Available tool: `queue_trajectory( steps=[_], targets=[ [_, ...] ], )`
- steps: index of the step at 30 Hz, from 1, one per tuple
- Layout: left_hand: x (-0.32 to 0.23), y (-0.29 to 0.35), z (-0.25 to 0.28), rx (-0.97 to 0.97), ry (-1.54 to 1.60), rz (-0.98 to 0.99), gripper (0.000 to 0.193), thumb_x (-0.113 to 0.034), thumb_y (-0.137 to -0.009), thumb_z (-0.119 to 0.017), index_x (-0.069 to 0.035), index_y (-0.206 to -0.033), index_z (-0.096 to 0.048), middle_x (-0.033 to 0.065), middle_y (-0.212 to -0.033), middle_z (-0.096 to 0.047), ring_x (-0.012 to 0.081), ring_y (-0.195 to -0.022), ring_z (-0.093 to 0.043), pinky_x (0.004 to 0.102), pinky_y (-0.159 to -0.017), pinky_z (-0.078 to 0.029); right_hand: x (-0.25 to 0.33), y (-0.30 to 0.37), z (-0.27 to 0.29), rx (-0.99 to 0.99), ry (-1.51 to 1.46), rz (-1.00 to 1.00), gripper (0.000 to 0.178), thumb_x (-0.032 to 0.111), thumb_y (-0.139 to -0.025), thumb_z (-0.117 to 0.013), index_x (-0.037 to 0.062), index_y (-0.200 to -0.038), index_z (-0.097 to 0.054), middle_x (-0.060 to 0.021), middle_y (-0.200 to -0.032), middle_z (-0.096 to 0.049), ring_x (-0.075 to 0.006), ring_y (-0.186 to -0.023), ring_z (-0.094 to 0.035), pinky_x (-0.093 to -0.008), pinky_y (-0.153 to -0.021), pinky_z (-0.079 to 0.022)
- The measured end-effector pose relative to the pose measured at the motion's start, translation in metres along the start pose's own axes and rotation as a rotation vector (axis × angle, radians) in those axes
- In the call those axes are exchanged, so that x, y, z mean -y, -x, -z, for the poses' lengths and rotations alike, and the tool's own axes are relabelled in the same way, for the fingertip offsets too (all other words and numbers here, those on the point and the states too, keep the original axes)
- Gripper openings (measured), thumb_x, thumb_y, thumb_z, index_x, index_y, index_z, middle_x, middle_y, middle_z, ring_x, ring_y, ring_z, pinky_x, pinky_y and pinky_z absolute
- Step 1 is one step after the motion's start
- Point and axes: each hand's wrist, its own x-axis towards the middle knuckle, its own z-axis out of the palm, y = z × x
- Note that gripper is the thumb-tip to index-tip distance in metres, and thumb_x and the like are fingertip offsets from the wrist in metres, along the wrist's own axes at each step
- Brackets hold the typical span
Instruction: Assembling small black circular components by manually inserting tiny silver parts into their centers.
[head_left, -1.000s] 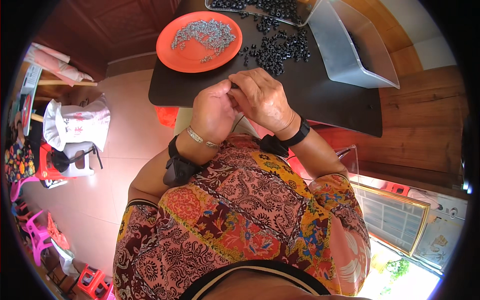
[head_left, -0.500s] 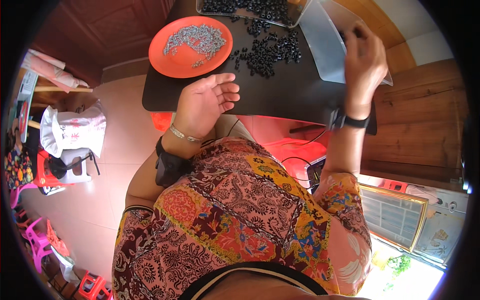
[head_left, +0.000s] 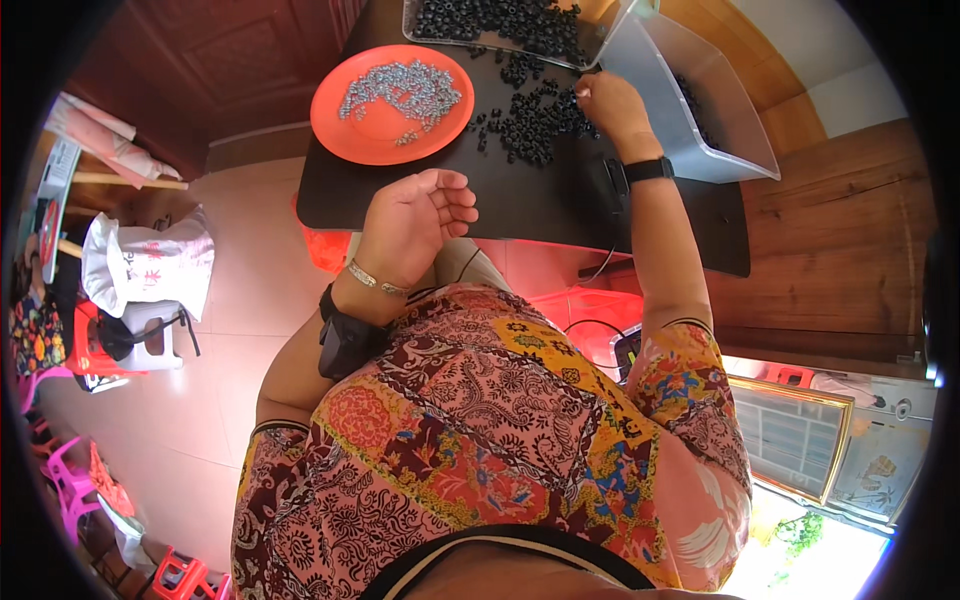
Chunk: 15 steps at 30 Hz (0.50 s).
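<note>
Dark tabletop [head_left: 545,205], wood cabinet [head_left: 820,255] off to the right. Loose pile of small black parts [head_left: 535,125] sits mid-table. Right hand [head_left: 613,105] at the pile's right edge, fingers curled in; can't tell if it's gripping one. Left hand [head_left: 415,225] near the front edge, palm up, fingers loosely half-curled. Orange plate [head_left: 345,140] with silver bits [head_left: 400,85] left of pile; clear tray [head_left: 603,40] behind, translucent bin [head_left: 665,115] right.
</note>
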Motion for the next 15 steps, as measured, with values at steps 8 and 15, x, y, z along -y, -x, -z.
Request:
queue_trajectory(
  steps=[8, 15],
  targets=[
    [-0.003, -0.002, 0.009, -0.02, 0.053, 0.012, 0.024, -0.025, -0.094, -0.045, -0.005, -0.097, -0.058, 0.0066, -0.09, -0.062, 0.0199, -0.082, -0.059, 0.0315, -0.074, -0.046, -0.006, -0.009, -0.011, 0.109, 0.016, 0.014, 0.021, 0.018, -0.081, -0.057, 0.0106, -0.097, -0.069, -0.0136, -0.1, -0.064, -0.034, -0.096, -0.061, -0.0433, -0.083, -0.049],
    [-0.011, -0.006, 0.012, 0.017, 0.106, 0.046, 0.024, -0.025, -0.094, -0.046, -0.004, -0.097, -0.058, 0.007, -0.09, -0.062, 0.0203, -0.082, -0.06, 0.0323, -0.075, -0.047, 0.004, -0.008, 0.0, 0.21, -0.033, 0.02, 0.023, 0.015, -0.08, -0.058, 0.0124, -0.1, -0.069, -0.0149, -0.1, -0.067, -0.0351, -0.095, -0.062, -0.0441, -0.085, -0.049]
  ],
)
